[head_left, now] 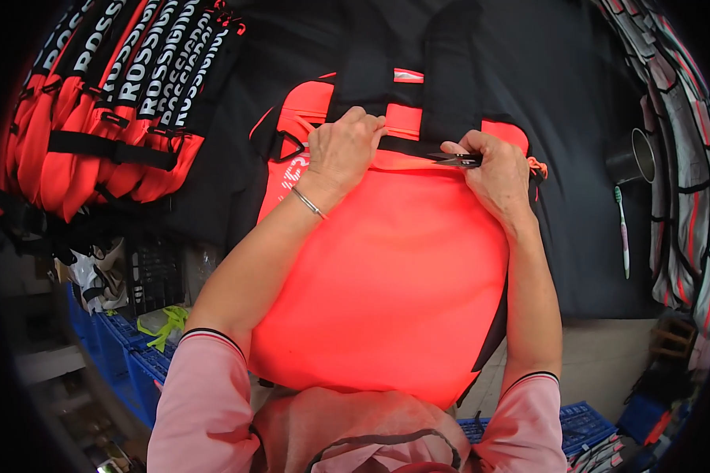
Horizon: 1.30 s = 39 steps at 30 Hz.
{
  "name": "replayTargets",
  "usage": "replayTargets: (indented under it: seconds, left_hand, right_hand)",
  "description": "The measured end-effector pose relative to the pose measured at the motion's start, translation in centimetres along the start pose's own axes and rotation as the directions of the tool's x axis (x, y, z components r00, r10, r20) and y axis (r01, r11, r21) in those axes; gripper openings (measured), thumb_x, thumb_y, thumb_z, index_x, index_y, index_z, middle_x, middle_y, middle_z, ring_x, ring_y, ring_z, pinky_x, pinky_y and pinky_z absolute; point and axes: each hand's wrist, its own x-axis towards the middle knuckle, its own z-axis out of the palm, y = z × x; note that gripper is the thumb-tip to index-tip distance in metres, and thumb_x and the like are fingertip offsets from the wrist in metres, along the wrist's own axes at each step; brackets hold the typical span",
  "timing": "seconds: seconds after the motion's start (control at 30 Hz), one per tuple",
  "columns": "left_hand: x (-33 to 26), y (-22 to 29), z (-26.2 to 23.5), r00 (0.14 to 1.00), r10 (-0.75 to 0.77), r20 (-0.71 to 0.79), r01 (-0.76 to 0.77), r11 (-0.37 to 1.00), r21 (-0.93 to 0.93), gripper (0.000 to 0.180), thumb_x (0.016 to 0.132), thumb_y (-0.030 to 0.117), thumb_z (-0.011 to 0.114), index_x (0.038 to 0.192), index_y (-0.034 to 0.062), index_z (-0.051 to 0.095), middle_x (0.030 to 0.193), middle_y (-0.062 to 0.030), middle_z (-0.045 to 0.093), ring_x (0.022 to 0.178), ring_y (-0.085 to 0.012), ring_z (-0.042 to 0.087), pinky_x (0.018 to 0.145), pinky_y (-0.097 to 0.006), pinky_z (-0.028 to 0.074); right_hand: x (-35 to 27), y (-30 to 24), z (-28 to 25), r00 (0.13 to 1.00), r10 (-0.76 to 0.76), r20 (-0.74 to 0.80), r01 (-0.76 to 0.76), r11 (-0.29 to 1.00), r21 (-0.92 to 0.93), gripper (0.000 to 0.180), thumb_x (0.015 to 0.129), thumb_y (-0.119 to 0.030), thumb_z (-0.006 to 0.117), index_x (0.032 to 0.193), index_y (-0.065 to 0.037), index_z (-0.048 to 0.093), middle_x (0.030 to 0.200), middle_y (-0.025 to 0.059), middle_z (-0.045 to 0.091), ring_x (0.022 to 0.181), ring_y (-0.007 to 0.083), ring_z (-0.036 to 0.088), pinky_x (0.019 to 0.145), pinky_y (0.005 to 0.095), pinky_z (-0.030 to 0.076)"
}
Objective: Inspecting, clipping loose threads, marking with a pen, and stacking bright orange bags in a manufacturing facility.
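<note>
A bright red-orange backpack (386,276) with black shoulder straps (450,87) lies in front of me, its lower end close to my body. My left hand (343,154) is closed in a pinch on its upper part, beside a strap and the black band across it; whether a thread is between the fingertips is too small to tell. In my right hand (498,177) is a pair of dark thread snips (456,160), the blades pointing left along the band. A black buckle loop (291,145) sits left of my left hand.
Several red and black bags (110,150) are stacked at the left on the black-covered table (584,260). At the right lie a metal cup (643,155), a toothbrush (622,232) and a row of grey bags (674,173). Blue crates (122,331) stand below.
</note>
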Motion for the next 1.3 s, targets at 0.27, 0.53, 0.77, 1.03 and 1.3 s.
replayTargets:
  seconds: [0.27,0.53,0.77,1.03,1.3]
  left_hand:
    - [-1.2,-0.2,-0.4,0.997,0.059,-0.041,-0.061,0.997,-0.045,0.013,0.09,0.012,0.063,0.09,0.0029,0.054,0.086,-0.012,0.057,0.066,-0.0311,0.062,0.055,-0.04,0.049]
    - [-1.6,-1.4,-1.5,0.987,0.087,-0.137,-0.121,0.958,-0.26,0.015,0.089,0.006,0.064,0.092,0.0008,0.05,0.085,-0.0126,0.054,0.066,-0.0314,0.06,0.057,-0.039,0.051]
    - [-1.5,-1.4,-1.4,0.999,-0.026,-0.028,0.012,0.904,-0.428,0.014,0.084,0.009,0.071,0.096,0.0035,0.069,0.082,-0.0099,0.06,0.06,-0.0207,0.06,0.058,-0.032,0.051]
    - [-1.8,-1.3,-0.2,0.991,0.061,-0.116,-0.083,0.978,-0.19,0.011,0.086,0.008,0.069,0.092,0.0017,0.062,0.083,-0.0105,0.059,0.068,-0.0294,0.062,0.059,-0.037,0.052]
    - [-1.9,-2.2,-1.0,0.988,-0.058,-0.146,0.008,0.946,-0.324,0.007,0.087,0.002,0.063,0.091,0.0007,0.057,0.083,-0.0138,0.058,0.068,-0.027,0.061,0.058,-0.034,0.05]
  right_hand:
    - [-0.2,1.0,1.1,0.988,-0.134,-0.072,0.124,0.985,-0.119,0.031,0.086,-0.027,0.072,0.071,-0.002,0.062,0.061,0.0097,0.058,0.055,0.0262,0.056,0.053,0.038,0.041]
    - [-0.2,0.6,0.9,0.987,-0.144,-0.067,0.132,0.977,-0.165,0.028,0.084,-0.026,0.074,0.073,-0.003,0.062,0.067,0.0083,0.061,0.06,0.0263,0.059,0.054,0.0385,0.043]
    - [0.1,0.5,1.1,0.988,-0.151,-0.04,0.141,0.972,-0.19,0.03,0.082,-0.029,0.075,0.073,-0.003,0.061,0.067,0.0087,0.061,0.061,0.0265,0.06,0.054,0.0382,0.042]
    - [0.5,-0.8,-0.1,0.994,-0.057,0.094,0.079,0.966,-0.246,0.029,0.081,-0.03,0.075,0.078,-0.003,0.066,0.072,0.0112,0.065,0.065,0.0306,0.063,0.059,0.0401,0.047]
    - [3.0,-4.1,1.8,0.968,-0.23,0.103,0.236,0.97,-0.057,0.042,0.084,-0.034,0.072,0.108,0.0,0.063,0.078,0.0128,0.067,0.085,0.0273,0.063,0.072,0.0394,0.051]
